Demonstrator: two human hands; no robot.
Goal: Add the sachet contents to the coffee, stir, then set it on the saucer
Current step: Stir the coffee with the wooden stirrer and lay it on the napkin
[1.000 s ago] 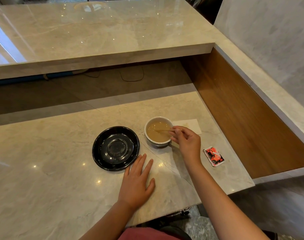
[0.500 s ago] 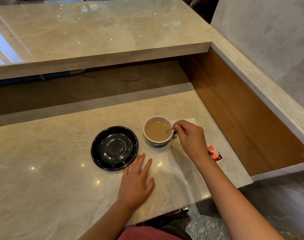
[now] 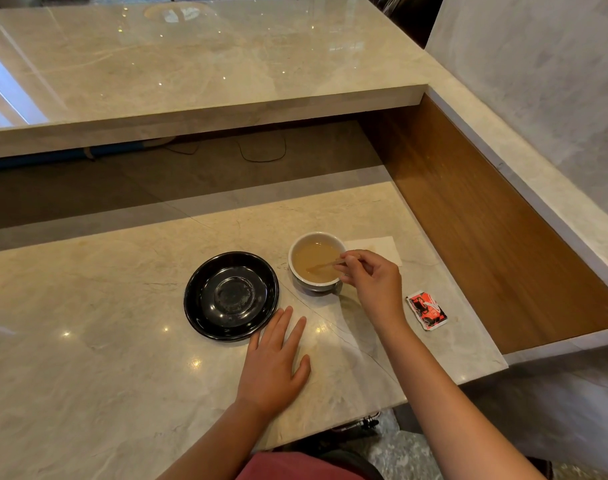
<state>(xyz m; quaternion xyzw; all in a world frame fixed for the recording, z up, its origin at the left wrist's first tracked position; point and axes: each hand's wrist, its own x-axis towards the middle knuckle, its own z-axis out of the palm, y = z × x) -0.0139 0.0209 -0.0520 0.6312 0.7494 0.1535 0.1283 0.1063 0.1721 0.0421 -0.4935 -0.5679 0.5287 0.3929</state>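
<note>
Two steps left, judging by the scene: stirring underway, right hand [image 3: 372, 278] pinched on stirrer [image 3: 325, 265] in cup [image 3: 318, 258] right of saucer [image 3: 231, 295], left hand [image 3: 275, 362] flat, fingers apart, on bench [image 3: 88, 323]; next, lifting cup level onto saucer.

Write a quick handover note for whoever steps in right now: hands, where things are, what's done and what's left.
Right hand: pinching the wooden stirrer, tip in the coffee.
Left hand: flat on the counter, empty.
Cup: on the counter, right of the black saucer, which is bare.
Sachet: lying on the counter, right of the cup, crumpled.
Done: coffee looks milky, stirring under way.
Left: finish stirring, take stirrer out, set cup on saucer.
</note>
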